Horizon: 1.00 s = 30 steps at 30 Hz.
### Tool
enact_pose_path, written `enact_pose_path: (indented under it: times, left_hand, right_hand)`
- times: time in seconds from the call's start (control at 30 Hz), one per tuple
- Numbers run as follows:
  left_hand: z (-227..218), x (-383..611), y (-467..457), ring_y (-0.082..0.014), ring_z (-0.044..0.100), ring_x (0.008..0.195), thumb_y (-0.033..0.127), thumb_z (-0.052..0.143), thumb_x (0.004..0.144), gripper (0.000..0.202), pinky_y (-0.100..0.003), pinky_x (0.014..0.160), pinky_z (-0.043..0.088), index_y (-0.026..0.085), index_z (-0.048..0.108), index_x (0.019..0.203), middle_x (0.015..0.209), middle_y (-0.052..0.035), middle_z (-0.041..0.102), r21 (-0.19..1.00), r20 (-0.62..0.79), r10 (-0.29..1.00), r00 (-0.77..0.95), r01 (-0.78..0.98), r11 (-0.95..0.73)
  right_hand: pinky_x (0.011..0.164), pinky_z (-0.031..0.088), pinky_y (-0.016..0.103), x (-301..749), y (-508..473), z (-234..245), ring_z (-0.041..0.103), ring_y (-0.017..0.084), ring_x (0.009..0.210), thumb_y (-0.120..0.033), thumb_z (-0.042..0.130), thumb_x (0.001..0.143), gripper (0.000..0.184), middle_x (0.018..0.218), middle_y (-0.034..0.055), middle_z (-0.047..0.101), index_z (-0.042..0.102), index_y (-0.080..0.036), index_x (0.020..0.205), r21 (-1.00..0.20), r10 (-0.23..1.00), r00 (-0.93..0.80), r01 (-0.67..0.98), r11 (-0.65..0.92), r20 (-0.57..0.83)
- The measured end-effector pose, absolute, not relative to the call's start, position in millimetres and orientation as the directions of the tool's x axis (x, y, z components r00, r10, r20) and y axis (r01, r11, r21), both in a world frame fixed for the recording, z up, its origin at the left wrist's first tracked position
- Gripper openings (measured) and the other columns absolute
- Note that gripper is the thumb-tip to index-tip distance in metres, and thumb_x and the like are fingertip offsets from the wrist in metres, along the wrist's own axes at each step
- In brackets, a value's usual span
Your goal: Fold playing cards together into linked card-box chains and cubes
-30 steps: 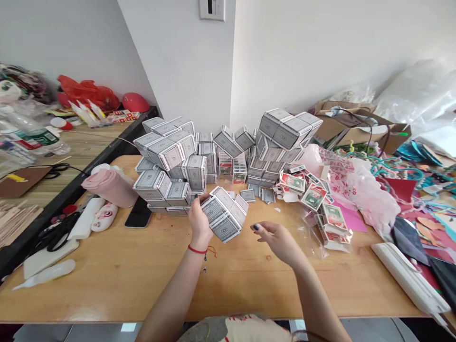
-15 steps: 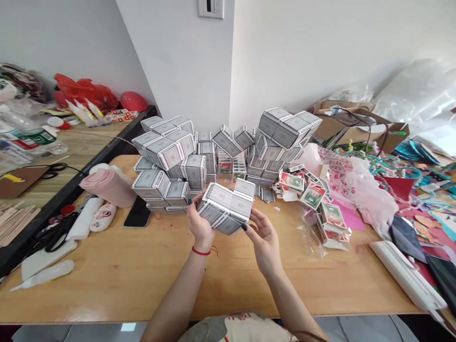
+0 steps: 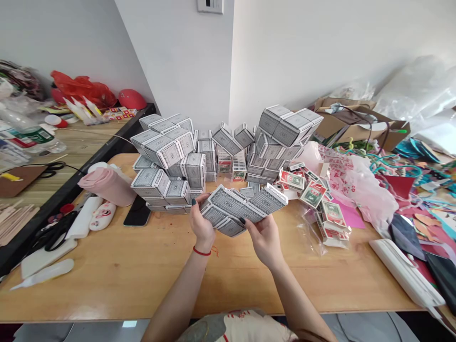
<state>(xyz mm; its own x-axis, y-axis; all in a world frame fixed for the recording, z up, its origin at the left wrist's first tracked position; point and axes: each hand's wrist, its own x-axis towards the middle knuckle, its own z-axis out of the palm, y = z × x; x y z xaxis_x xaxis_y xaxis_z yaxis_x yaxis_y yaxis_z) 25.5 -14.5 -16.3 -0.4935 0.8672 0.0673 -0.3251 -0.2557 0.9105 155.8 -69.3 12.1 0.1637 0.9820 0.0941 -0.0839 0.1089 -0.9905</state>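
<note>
Between my two hands is a cluster of grey patterned playing-card blocks [image 3: 231,204], held above the table and tilted, with one block jutting to the right. My left hand [image 3: 202,225] grips its left end, thumb on top. My right hand [image 3: 263,240] holds it from the right, thumb over the front edge and the other fingers mostly hidden beneath. Behind it, a left stack of similar card blocks [image 3: 164,152] and a right stack of card blocks [image 3: 281,137] stand near the wall, with a lower middle group of blocks [image 3: 228,137] between them.
Right of my hands lie several red and green card boxes [image 3: 313,194] and a pink plastic bag [image 3: 356,183]. On the left are a phone [image 3: 137,212], a pink roll [image 3: 107,185], black scissors [image 3: 60,232] and a glue bottle [image 3: 50,274]. A white case [image 3: 406,273] lies far right.
The held cluster has turned, and its right-hand block now reaches farther right. My right thumb has shifted left onto the front edge.
</note>
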Motion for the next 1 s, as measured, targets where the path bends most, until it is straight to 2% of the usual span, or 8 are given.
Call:
enact_pose_path:
  times: [0.17, 0.27, 0.4, 0.57, 0.77, 1.0]
  left_hand:
    - [-23.5, 24.8, -13.0, -0.0167, 0.061, 0.092, 0.038, 0.033, 0.085, 0.036, -0.027, 0.082, 0.045, 0.018, 0.063, 0.084, 0.093, -0.0041, 0.067, 0.909, 0.028, 0.858, -0.513, -0.344, -0.235]
    - [-26.4, 23.9, -12.4, -0.016, 0.061, 0.093, 0.037, 0.033, 0.085, 0.036, -0.026, 0.082, 0.045, 0.018, 0.063, 0.085, 0.093, -0.0029, 0.067, 0.912, 0.023, 0.848, -0.53, -0.336, -0.234]
    - [-26.2, 23.9, -11.5, -0.0169, 0.059, 0.097, 0.038, 0.033, 0.086, 0.038, -0.027, 0.084, 0.044, 0.018, 0.064, 0.079, 0.094, -0.0034, 0.067, 0.911, 0.083, 0.847, -0.526, -0.305, -0.279]
    - [-29.5, 26.5, -7.2, -0.0185, 0.059, 0.094, 0.04, 0.035, 0.085, 0.041, -0.029, 0.082, 0.045, 0.016, 0.065, 0.07, 0.093, -0.0055, 0.066, 0.895, 0.144, 0.83, -0.539, -0.288, -0.342]
    - [-42.6, 27.8, -1.9, -0.0195, 0.059, 0.092, 0.038, 0.034, 0.087, 0.044, -0.031, 0.082, 0.045, 0.015, 0.067, 0.069, 0.091, -0.0073, 0.065, 0.889, 0.24, 0.843, -0.482, -0.239, -0.39]
    - [-64.6, 27.3, 2.4, -0.0195, 0.059, 0.093, 0.043, 0.039, 0.085, 0.042, -0.03, 0.083, 0.044, 0.016, 0.068, 0.07, 0.092, -0.0072, 0.067, 0.936, 0.165, 0.869, -0.466, -0.204, -0.287]
  right_hand:
    - [0.084, 0.05, 0.039, 152.3, -72.1, 9.1, 0.057, 0.026, 0.108, -0.032, 0.056, 0.08, 0.036, 0.103, 0.0127, 0.063, 0.039, -0.024, 0.11, -0.994, 0.978, 0.185, 0.07, 0.089, 0.1]
    - [0.083, 0.05, 0.038, 148.8, -75.5, 8.4, 0.059, 0.026, 0.104, -0.031, 0.055, 0.08, 0.034, 0.102, 0.0129, 0.064, 0.038, -0.024, 0.109, -0.991, 0.968, 0.226, 0.099, 0.086, 0.107]
    - [0.082, 0.05, 0.038, 145.8, -77.5, 6.1, 0.06, 0.025, 0.101, -0.028, 0.055, 0.08, 0.028, 0.102, 0.0135, 0.064, 0.04, -0.024, 0.103, -0.99, 0.962, 0.241, 0.088, 0.108, 0.126]
    - [0.088, 0.047, 0.039, 142.6, -76.5, 0.9, 0.057, 0.024, 0.105, -0.025, 0.055, 0.079, 0.031, 0.11, 0.013, 0.061, 0.042, -0.021, 0.107, -0.987, 0.937, 0.312, 0.029, 0.156, 0.157]
    - [0.093, 0.042, 0.04, 141.6, -73.6, -4.0, 0.056, 0.021, 0.106, -0.024, 0.055, 0.078, 0.033, 0.114, 0.011, 0.058, 0.045, -0.021, 0.109, -0.989, 0.916, 0.381, -0.023, 0.144, 0.124]
    - [0.092, 0.042, 0.041, 143.3, -68.9, -19.2, 0.056, 0.023, 0.104, -0.022, 0.056, 0.074, 0.035, 0.11, 0.011, 0.059, 0.046, -0.02, 0.107, -0.996, 0.907, 0.413, 0.006, 0.088, 0.083]
